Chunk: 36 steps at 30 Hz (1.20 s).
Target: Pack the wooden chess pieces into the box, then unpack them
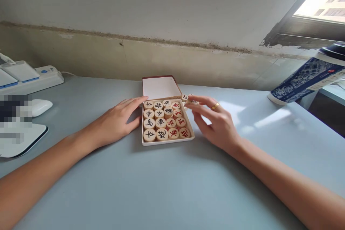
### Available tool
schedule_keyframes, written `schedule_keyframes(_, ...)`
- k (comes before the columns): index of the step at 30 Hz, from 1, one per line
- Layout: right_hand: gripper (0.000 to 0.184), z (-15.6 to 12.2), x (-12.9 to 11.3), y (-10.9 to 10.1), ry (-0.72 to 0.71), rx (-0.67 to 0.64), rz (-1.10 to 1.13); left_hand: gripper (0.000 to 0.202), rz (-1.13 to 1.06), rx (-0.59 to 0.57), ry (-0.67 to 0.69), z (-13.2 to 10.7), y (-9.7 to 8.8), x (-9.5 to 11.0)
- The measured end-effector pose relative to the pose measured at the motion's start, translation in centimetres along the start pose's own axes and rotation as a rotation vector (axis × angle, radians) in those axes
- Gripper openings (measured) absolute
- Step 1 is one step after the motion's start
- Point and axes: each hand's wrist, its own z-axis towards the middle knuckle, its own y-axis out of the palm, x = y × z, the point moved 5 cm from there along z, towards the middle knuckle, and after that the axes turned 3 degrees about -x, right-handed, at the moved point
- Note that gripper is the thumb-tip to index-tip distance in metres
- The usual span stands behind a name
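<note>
Nearest: bare forearms (283,178), reaching over the blue-grey bench (161,190). Left hand (118,120): open, fingers loosely extended, index fingertip at the corner of the maroon-edged lid (161,87), thumb at the left wall of the white tray (167,143). Right hand (219,118): fingers bent over loose xiangqi pieces (184,97) just outside the tray's right wall; cannot tell whether gripping one. Inside the tray: xiangqi discs (161,123) in four rows of four. Likely fault: scattering of loose pieces through a careless finger brush. Also possible: displacement of the tray by uneven thumb pressure, or spilled discs after snagging the low wall.
</note>
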Motion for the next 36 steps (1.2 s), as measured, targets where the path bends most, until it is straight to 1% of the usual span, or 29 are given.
schedule_keyframes(2,0.032,-0.1,1.9,-0.2,0.11,0.041,-0.072,0.063,0.001,-0.002,0.002,0.0,0.0,0.0)
schedule_keyframes(4,0.032,-0.3,3.8,-0.1,0.206,0.038,-0.142,0.063,0.002,-0.003,0.007,-0.1,0.0,0.0)
schedule_keyframes(6,0.033,-0.6,5.5,0.3,0.278,-0.007,-0.197,0.063,0.002,-0.003,0.01,-0.1,0.0,0.0)
schedule_keyframes(8,0.032,-0.9,6.4,0.7,0.319,-0.071,-0.234,0.063,0.001,-0.004,0.009,-0.1,0.0,0.1)
schedule_keyframes(11,0.034,-1.1,6.7,1.1,0.344,-0.144,-0.263,0.063,0.0,-0.009,0.007,-0.1,0.0,0.1)
schedule_keyframes(15,0.037,-1.1,6.1,1.4,0.346,-0.184,-0.267,0.064,0.005,-0.009,0.007,0.0,0.0,0.1)
schedule_keyframes(19,0.036,-1.2,5.9,1.6,0.339,-0.18,-0.255,0.063,0.011,-0.001,0.011,0.0,0.0,0.0)
schedule_keyframes(22,0.033,-1.0,5.6,1.3,0.324,-0.13,-0.238,0.063,0.014,0.006,0.013,-0.1,0.0,-0.1)
schedule_keyframes(25,0.027,-0.5,4.1,0.4,0.251,-0.039,-0.175,0.063,0.016,0.008,0.017,-0.1,0.1,-0.1)
schedule_keyframes(27,0.022,-0.1,2.2,-0.1,0.137,-0.009,-0.092,0.062,0.015,0.006,0.02,-0.1,0.0,-0.1)
schedule_keyframes(28,0.021,0.1,1.1,-0.2,0.055,-0.026,-0.04,0.061,0.014,0.006,0.02,-0.1,0.0,0.0)
schedule_keyframes(30,0.019,0.2,-1.5,-0.1,-0.158,-0.115,0.072,0.06,0.013,0.008,0.019,-0.1,-0.1,0.0)
schedule_keyframes(31,0.023,0.0,-2.8,0.1,-0.277,-0.189,0.117,0.059,0.013,0.01,0.018,-0.1,-0.1,0.0)
schedule_keyframes(32,0.03,-0.2,-3.8,0.4,-0.362,-0.253,0.14,0.059,0.012,0.014,0.018,-0.1,-0.1,0.1)
schedule_keyframes(33,0.038,-0.4,-4.5,0.6,-0.419,-0.314,0.151,0.058,0.012,0.017,0.018,-0.1,-0.1,0.1)
schedule_keyframes(34,0.044,-0.5,-4.9,0.9,-0.441,-0.36,0.149,0.058,0.011,0.018,0.02,-0.1,-0.1,0.1)
schedule_keyframes(36,0.049,-0.6,-5.2,1.1,-0.428,-0.397,0.131,0.058,0.009,0.022,0.022,0.0,0.0,0.1)
